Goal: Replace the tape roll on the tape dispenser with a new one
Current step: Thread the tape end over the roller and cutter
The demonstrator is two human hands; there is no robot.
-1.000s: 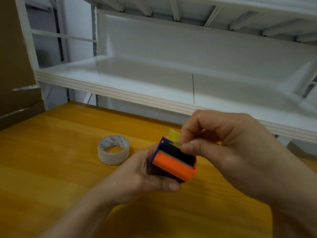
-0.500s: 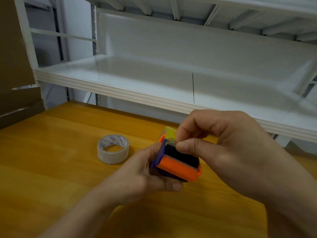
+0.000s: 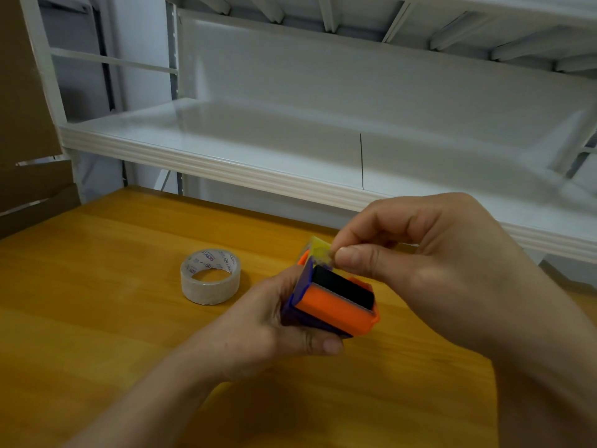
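Observation:
My left hand [image 3: 268, 321] grips a small tape dispenser [image 3: 336, 302] with a blue body, an orange front and a black inner part, held above the wooden table [image 3: 97, 318]. A yellow part [image 3: 318, 248] sticks up at the dispenser's far end. My right hand [image 3: 429, 263] reaches over it, thumb and forefinger pinched on a thin clear tape end by the yellow part. A roll of clear tape [image 3: 210, 275] lies flat on the table, left of the dispenser and apart from both hands. Any roll inside the dispenser is hidden.
A white metal shelf [image 3: 290, 176] runs along the back, its edge just beyond the table. Brown cardboard [image 3: 29, 124] stands at the far left. Bare tabletop stretches left of and in front of the roll.
My left hand has tilted and shifted the dispenser slightly. My right thumb and forefinger have stayed pinched at the yellow part. The loose roll has not moved.

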